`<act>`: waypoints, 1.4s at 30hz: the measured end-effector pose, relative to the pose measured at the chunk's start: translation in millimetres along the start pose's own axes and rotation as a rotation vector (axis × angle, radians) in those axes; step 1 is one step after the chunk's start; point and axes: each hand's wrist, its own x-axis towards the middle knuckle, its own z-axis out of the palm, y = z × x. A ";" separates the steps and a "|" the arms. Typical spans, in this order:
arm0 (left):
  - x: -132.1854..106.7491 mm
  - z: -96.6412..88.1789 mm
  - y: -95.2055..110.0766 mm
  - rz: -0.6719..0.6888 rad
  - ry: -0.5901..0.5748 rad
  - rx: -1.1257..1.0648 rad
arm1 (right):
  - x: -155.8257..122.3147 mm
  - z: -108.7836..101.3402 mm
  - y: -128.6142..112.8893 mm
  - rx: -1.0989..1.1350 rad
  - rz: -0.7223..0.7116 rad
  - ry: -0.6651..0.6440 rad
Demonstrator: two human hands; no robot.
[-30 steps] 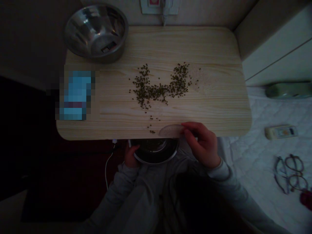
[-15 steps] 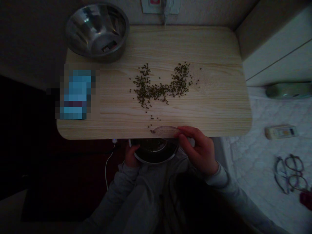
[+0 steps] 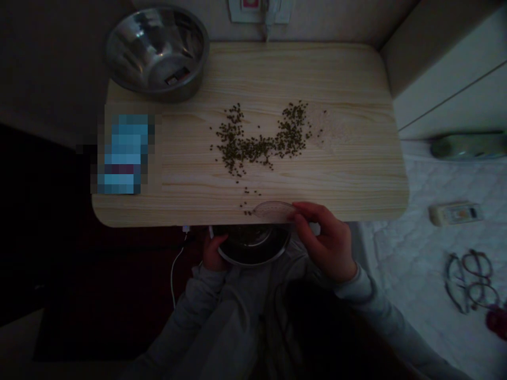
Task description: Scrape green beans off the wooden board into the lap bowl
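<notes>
My right hand [image 3: 327, 240] pinches a small clear plastic scraper [image 3: 274, 211] standing on the near edge of the wooden table [image 3: 356, 174]. A few green beans [image 3: 247, 210] lie just left of the scraper. A larger scatter of green beans [image 3: 261, 140] spreads over the middle of the table. My left hand [image 3: 213, 256] grips the rim of a steel bowl [image 3: 253, 245] held just under the table's near edge, below the scraper.
A second, larger steel bowl [image 3: 156, 50] sits at the table's far left corner. A blurred blue item [image 3: 122, 153] lies at the left side. A remote [image 3: 453, 212] and glasses [image 3: 471, 279] lie on the white bedding to the right. A white cable [image 3: 176, 264] hangs below the table.
The scraper and my right hand shifted slightly left along the table's near edge, then back a little. The bowl and left hand stayed in place.
</notes>
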 end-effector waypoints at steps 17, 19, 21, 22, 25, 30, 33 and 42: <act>-1.5 -0.9 -2.0 -0.008 0.015 0.022 | 3.8 -4.4 5.8 0.017 0.058 0.077; -3.4 -1.8 -3.0 -0.016 0.034 0.027 | 3.6 -3.2 5.1 0.012 0.056 0.065; -5.4 -1.5 -2.7 -0.014 0.042 0.028 | 3.6 -1.6 4.0 0.007 0.052 0.050; -6.0 -0.9 -2.0 -0.012 0.045 0.025 | 3.8 -0.8 3.3 0.005 0.048 0.041; -5.8 2.2 1.1 -0.016 0.048 0.012 | 5.1 1.7 1.1 0.008 0.033 0.015; -1.6 3.7 2.8 -0.027 0.033 -0.022 | 8.2 4.9 -1.5 0.018 0.008 -0.034; -1.0 1.7 1.5 0.005 0.008 -0.014 | 9.4 6.3 -2.1 0.019 -0.013 -0.052; -3.9 2.2 5.8 0.032 0.003 0.001 | 12.1 8.4 -3.2 -0.003 -0.082 -0.111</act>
